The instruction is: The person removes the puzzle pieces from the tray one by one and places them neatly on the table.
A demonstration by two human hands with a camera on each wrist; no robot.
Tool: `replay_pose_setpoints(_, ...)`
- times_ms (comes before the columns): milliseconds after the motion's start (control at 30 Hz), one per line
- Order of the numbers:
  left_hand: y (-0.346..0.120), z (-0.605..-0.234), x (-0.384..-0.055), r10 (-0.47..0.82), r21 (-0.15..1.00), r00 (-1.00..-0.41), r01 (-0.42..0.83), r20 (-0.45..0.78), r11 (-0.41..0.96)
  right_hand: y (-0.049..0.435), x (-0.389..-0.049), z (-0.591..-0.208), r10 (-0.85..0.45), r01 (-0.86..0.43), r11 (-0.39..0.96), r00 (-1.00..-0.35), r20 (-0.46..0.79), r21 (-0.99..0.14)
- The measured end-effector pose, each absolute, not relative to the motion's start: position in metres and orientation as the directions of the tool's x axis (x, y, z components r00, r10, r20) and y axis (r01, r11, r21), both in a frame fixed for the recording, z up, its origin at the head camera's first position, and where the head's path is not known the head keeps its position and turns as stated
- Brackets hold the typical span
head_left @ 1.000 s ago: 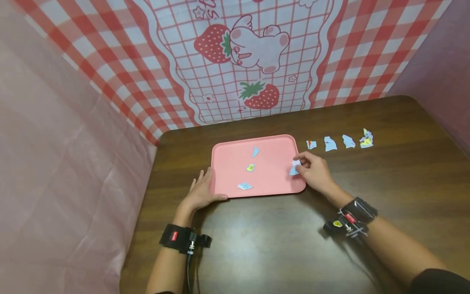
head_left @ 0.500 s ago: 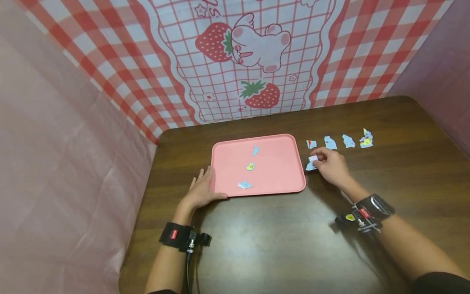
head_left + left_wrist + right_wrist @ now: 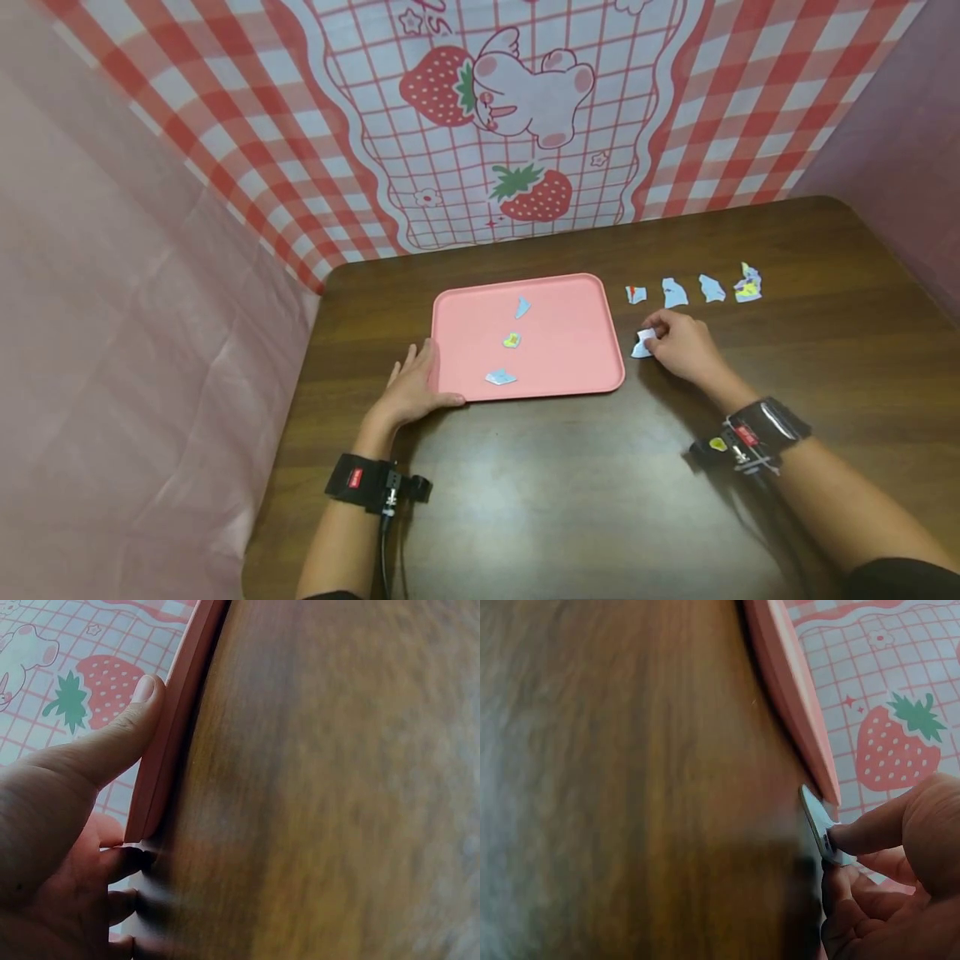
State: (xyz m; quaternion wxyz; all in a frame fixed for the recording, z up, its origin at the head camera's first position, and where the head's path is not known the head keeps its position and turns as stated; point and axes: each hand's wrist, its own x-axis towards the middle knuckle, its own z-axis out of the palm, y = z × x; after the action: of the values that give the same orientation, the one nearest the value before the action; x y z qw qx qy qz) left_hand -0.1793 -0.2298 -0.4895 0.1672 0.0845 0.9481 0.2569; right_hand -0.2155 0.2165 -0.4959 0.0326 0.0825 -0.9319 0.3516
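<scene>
My right hand (image 3: 684, 346) pinches a pale blue and white torn paper piece (image 3: 642, 344) between thumb and fingers, just beyond the right edge of a pink tray (image 3: 566, 333). In the right wrist view the paper piece (image 3: 817, 823) stands tilted, thumb on one side and fingers behind. My left hand (image 3: 408, 390) is at the tray's near left corner. Its thumb lies along the front rim and its spread fingers reach past the left side. Three paper pieces lie in the tray: one light blue (image 3: 522, 307), one yellow (image 3: 512, 340) and one pale blue (image 3: 501, 377).
Several torn paper pieces form a row right of the tray: one with red (image 3: 636, 294), two light blue, and a yellow and purple one (image 3: 748, 283). A brown wooden table (image 3: 495, 483) lies beneath. Behind it hangs a red-checked strawberry cloth (image 3: 487, 183).
My right hand has carried the paper piece from above the tray's right side to the table beside it, turning it slightly. The left hand stays at the tray's corner.
</scene>
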Motion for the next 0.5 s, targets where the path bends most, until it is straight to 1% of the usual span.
replay_pose_setpoints(267, -0.2307, -0.4926, -0.1797, 0.244, 0.519, -0.929, 0.068, -0.278, 0.852, 0.2157, -0.2162, -0.4996, -0.129, -0.206, 0.756, -0.977, 0.168, -0.621)
replay_pose_setpoints(500, -0.2301, -0.4926, -0.1797, 0.244, 0.51, -0.927, 0.07, -0.284, 0.857, 0.2144, -0.2187, -0.5022, -0.115, -0.199, 0.765, -0.978, 0.175, -0.613)
